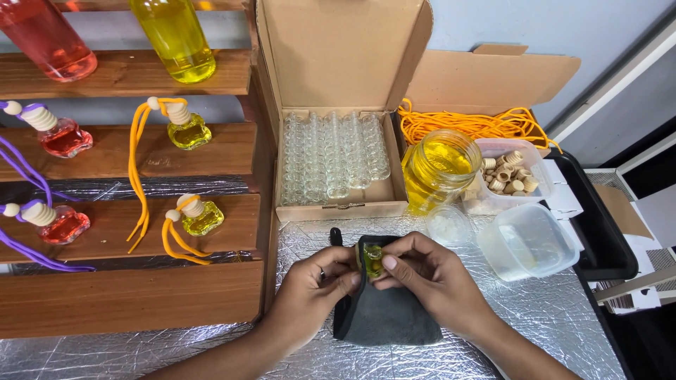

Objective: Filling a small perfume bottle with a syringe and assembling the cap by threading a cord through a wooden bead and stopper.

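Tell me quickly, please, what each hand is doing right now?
Left hand: closed, pinching the small yellow-filled bottle and the dark grey cloth.
Right hand: closed, fingertips gripping the same bottle from the other side.

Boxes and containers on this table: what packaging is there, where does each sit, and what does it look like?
Cardboard box: centre back, brown, lid up, full of small clear glass bottles.
Second cardboard box: behind on the right, brown, holding orange cord.
Glass jar: right of the first box, round, yellow liquid.
Plastic tub: front right, clear, looks empty.
No labels, signs or screens show.
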